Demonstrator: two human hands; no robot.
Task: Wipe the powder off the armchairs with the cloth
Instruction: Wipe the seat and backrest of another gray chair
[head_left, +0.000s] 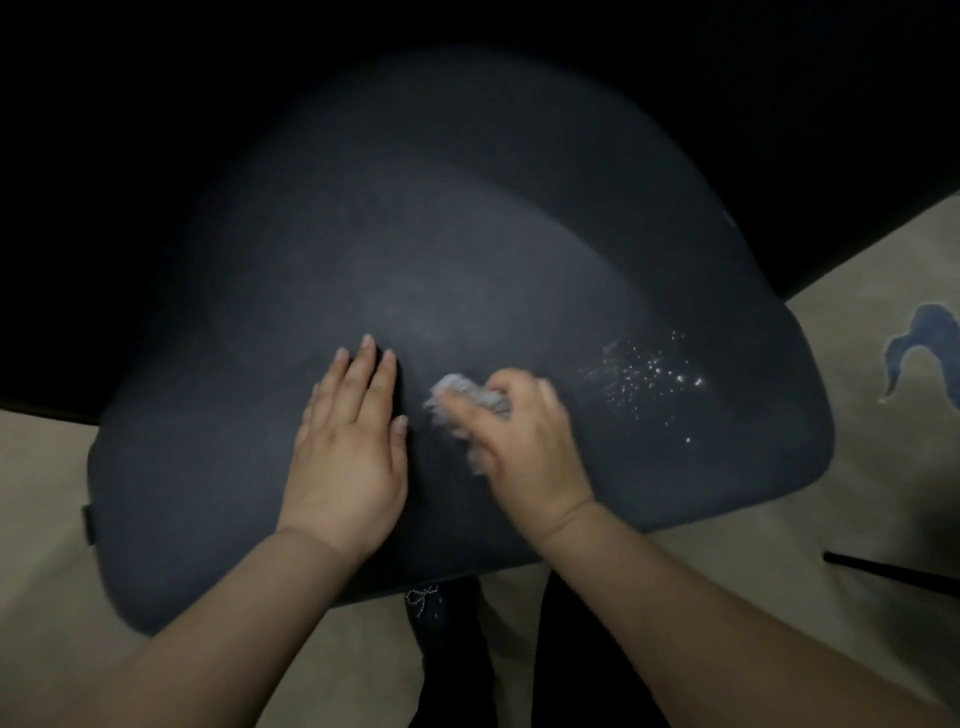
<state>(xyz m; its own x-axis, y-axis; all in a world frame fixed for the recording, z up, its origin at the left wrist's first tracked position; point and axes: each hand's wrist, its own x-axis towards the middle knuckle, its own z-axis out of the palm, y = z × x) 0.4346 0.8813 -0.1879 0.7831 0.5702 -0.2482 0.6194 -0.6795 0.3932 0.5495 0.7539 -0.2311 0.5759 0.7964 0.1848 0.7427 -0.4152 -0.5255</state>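
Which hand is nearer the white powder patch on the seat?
Right. The right hand, holding the cloth, sits just beside the powder; the left hand lies flat farther away, beyond the cloth.

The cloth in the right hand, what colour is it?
Light grey cloth, seen in the head view.

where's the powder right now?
In the head view, the powder speckles the right side of the dark seat, just right of the right hand gripping the cloth.
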